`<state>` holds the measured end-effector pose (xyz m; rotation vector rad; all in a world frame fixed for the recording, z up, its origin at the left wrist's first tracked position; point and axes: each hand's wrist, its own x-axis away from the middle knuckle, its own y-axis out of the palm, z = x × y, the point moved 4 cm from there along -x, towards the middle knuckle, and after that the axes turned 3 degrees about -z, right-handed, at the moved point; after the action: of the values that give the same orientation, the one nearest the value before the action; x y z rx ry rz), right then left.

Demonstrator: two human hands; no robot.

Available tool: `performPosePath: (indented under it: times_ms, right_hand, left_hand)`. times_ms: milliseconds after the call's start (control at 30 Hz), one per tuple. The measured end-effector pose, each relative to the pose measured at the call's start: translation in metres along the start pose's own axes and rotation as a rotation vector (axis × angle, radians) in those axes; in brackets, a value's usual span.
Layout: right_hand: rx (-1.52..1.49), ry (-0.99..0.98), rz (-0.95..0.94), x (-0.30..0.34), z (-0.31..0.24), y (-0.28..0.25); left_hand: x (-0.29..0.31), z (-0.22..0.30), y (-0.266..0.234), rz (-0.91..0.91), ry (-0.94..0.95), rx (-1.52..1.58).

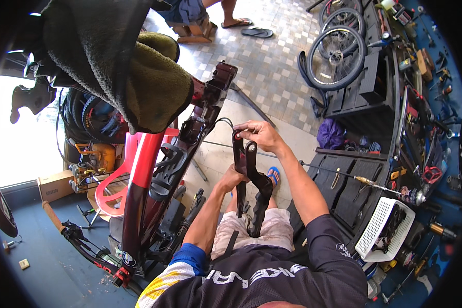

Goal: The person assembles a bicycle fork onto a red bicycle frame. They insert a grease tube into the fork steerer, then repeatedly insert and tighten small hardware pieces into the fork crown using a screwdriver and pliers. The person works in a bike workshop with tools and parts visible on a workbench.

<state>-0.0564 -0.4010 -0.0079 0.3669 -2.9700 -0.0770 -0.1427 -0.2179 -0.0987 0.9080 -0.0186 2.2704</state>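
Observation:
A dark, glossy, two-armed bicycle swingarm (263, 186) stands in front of my lap, its arms pointing up and away. My left hand (233, 179) is wrapped round its left arm near the middle. At that arm's upper end, my right hand (261, 135) has its fingers closed on the tip, beside a small red ring; whether a small part is between them cannot be seen. The other arm's tip has a round, light-coloured pivot hole. To the left, a red and dark maroon bicycle frame (142, 174) stands tilted, with a thin black cable looping from it near my right fingers.
A dark olive cloth (156, 82) hangs over the frame. Behind it are a red plastic chair (110, 192) and an orange compressor tank (103, 155). At right are a black bench, a white basket (386, 228), wheels (336, 57) and wall tools. Another person's foot (236, 22) shows at the top.

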Motion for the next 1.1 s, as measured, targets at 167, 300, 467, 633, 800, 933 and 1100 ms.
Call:
performPosePath:
  times_ms: [167,300,467,633,800,933,1100]
  right_hand:
    - [0.233,-0.065,0.066,0.013,-0.027,0.003]
    - [0.411,-0.303,0.161,0.020,-0.022,0.003]
    - [0.482,-0.340,0.184,0.023,-0.025,0.006]
    - [0.587,-0.364,0.201,0.025,-0.030,0.007]
    - [0.616,-0.356,0.205,0.025,-0.029,0.008]
    - [0.647,-0.342,0.198,0.026,-0.030,0.008]
    - [0.671,-0.332,0.181,0.026,-0.030,0.007]
  left_hand:
    - [0.002,0.004,0.000,0.025,-0.004,-0.010]
    - [0.002,0.006,0.001,0.008,-0.001,0.004]
    - [0.004,0.007,0.002,0.034,-0.012,0.037]
    - [0.005,0.009,0.002,0.052,-0.018,0.032]
    - [0.005,0.010,0.002,0.057,0.000,0.007]
    - [0.005,0.010,0.002,0.055,0.001,0.011]
    - [0.004,0.008,0.003,0.037,0.012,0.002]
